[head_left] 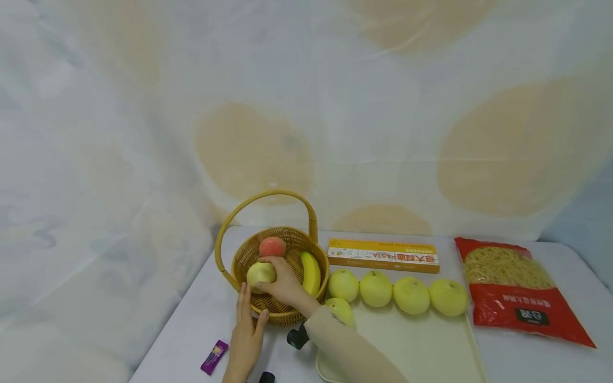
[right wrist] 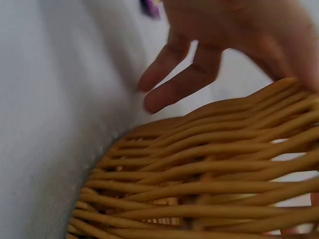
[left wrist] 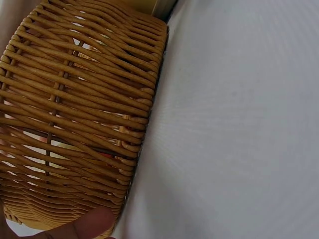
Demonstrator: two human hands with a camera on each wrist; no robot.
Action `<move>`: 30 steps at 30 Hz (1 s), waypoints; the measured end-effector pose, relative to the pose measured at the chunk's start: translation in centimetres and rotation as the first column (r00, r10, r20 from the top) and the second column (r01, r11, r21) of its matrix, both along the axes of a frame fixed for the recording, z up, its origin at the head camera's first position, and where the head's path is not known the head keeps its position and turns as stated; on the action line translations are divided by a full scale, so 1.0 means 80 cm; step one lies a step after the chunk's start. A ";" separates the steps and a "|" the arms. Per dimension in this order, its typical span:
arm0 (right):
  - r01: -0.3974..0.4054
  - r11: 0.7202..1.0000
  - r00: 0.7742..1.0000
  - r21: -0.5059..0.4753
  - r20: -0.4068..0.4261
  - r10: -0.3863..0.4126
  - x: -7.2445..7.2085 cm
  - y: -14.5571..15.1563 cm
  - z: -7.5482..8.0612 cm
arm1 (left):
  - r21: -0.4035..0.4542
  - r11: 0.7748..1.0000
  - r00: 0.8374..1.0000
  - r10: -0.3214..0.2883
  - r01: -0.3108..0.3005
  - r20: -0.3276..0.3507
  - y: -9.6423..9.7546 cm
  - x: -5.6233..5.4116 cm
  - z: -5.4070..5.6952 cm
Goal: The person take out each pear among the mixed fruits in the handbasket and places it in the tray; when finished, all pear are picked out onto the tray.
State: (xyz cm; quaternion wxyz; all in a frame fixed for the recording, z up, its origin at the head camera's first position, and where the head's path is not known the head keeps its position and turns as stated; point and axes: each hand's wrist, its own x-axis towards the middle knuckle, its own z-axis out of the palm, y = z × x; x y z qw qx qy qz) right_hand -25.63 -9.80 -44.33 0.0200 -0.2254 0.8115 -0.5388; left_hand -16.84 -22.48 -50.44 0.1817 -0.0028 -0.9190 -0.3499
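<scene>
In the head view, my right hand (head_left: 286, 284) reaches into a wicker basket (head_left: 287, 317) and grips a round yellow-green pear (head_left: 260, 275) between thumb and fingers. A red apple (head_left: 272, 247) lies behind that pear, and a banana (head_left: 311, 272) leans along the basket's right side. My left hand (head_left: 246, 338) rests against the basket's front left rim, fingers extended. The left wrist view has one of its fingers (left wrist: 94, 222) along the lower woven wall. The right wrist view catches the left hand (right wrist: 199, 55) beside the basket (right wrist: 199, 164); the gripped pear is hidden there.
Right of the basket, several pears (head_left: 375, 289) line the back of a cream tray (head_left: 416, 346); another pear (head_left: 341, 311) is partly behind the right sleeve. A pasta box (head_left: 383, 255) lies behind them, a red pasta bag (head_left: 522, 292) far right. A purple packet (head_left: 214, 357) lies front left.
</scene>
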 end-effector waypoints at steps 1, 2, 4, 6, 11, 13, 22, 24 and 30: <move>0.005 1.000 1.000 0.023 -0.010 -0.005 -0.002 -0.002 -0.001 | -0.003 1.000 1.000 0.000 0.000 -0.003 0.000 0.000 0.000; 0.009 0.999 1.000 0.052 -0.026 -0.007 -0.003 -0.005 -0.003 | -0.005 1.000 1.000 -0.001 0.000 -0.005 0.001 -0.001 0.000; 0.013 0.993 0.998 0.121 -0.058 -0.006 -0.005 -0.009 -0.006 | -0.009 1.000 1.000 0.002 -0.002 -0.010 0.001 -0.001 0.000; 0.015 0.984 0.996 0.178 -0.090 0.001 -0.007 -0.012 -0.008 | -0.012 1.000 1.000 0.001 -0.001 -0.011 0.002 -0.001 0.001; 0.026 0.965 0.989 0.259 -0.148 0.013 -0.010 -0.012 -0.010 | -0.016 1.000 1.000 -0.012 0.012 -0.003 0.004 0.000 0.002; 0.030 0.960 0.987 0.277 -0.161 0.016 -0.011 -0.012 -0.010 | -0.016 1.000 1.000 -0.014 0.014 -0.001 0.004 0.001 0.002; -0.015 0.956 0.989 0.292 -0.137 0.057 -0.010 -0.009 -0.013 | -0.012 1.000 1.000 -0.001 0.001 -0.002 0.003 0.001 0.001; -0.032 0.955 0.991 0.294 -0.116 0.069 -0.010 -0.009 -0.014 | -0.010 1.000 1.000 -0.004 0.004 0.003 0.002 0.002 0.001; -0.054 0.947 0.994 0.315 -0.071 0.080 -0.010 -0.009 -0.019 | -0.013 1.000 1.000 -0.004 0.004 0.000 0.001 0.001 0.001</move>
